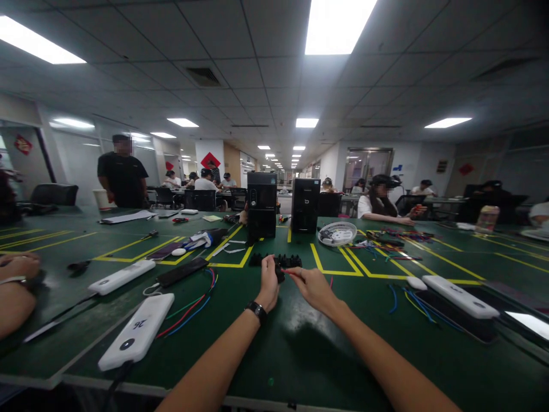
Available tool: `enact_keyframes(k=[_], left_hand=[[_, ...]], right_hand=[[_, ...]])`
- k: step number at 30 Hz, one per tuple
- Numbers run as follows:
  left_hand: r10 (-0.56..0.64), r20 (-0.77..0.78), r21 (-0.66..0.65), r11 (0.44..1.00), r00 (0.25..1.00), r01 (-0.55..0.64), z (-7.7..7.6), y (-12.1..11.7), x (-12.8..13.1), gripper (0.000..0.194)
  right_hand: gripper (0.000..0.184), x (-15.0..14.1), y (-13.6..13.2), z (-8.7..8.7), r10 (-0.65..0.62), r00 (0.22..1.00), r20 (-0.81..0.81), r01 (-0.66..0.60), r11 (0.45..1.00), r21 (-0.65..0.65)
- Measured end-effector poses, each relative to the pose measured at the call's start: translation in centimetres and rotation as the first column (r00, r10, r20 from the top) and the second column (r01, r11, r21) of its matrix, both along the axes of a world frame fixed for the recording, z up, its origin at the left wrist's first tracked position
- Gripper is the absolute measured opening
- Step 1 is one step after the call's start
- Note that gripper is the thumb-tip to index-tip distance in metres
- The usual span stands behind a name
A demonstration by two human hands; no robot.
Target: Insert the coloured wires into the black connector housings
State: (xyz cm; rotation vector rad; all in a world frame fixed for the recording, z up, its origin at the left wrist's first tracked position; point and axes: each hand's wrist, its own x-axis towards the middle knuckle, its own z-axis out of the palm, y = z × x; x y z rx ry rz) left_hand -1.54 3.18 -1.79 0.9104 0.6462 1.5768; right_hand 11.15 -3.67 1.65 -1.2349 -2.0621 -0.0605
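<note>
Over the green table, my left hand (268, 289), with a dark band at its wrist, is closed on a small black part (280, 274) whose exact kind I cannot make out. My right hand (315, 288) pinches a thin red wire (290, 271) beside that part. Whether the wire's end is inside the part is too small to tell. Just beyond both hands lies a row of black pieces (294, 261), partly hidden by my fingers. To the left, red, green and blue wires (189, 309) curve across the tabletop.
White power banks (139, 332) and a black phone (182, 272) lie left; another white power bank (461, 296) and blue wires (414, 300) lie right. Two black computer-like towers (262, 206) stand ahead, near a white basket (337, 234). Another person's hand (19, 266) rests at far left.
</note>
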Motion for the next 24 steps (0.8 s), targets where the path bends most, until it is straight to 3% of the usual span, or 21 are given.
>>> enact_keyframes(k=[4,9,13,15,20,24], left_hand=[[0.006,0.097,-0.054,0.999,0.995,0.000,0.1,0.2,-0.1,0.038],[-0.036,0.037,-0.033,0.999,0.999,0.037,-0.2,0.0,0.1,0.043],[0.049,-0.032,0.031,0.998,0.998,-0.048,-0.3,-0.2,-0.1,0.037],[0.023,0.035,0.006,1.000,0.999,-0.023,0.1,-0.2,-0.3,0.035],[-0.158,0.237,-0.063,0.982,0.959,0.178,1.1,-0.2,-0.3,0.030],[-0.074,0.186,-0.042,0.996,0.980,0.084,1.1,-0.2,-0.3,0.028]], right_hand=[[0.035,-1.5,-0.5,-1.2,-0.019,0.993,0.114,0.016,0.999,0.031],[0.031,-2.5,-1.0,-1.3,-0.060,0.997,-0.044,0.060,0.998,-0.011],[0.028,-3.8,-1.2,-1.5,-0.110,0.985,-0.135,0.106,0.994,-0.037],[0.027,-3.7,-0.9,-1.6,-0.088,0.981,-0.175,0.083,0.996,-0.035],[0.026,-1.8,0.1,-1.4,-0.102,0.958,-0.267,0.091,0.994,-0.052],[0.025,-2.9,-0.2,-1.6,-0.087,0.963,-0.257,0.073,0.995,-0.064]])
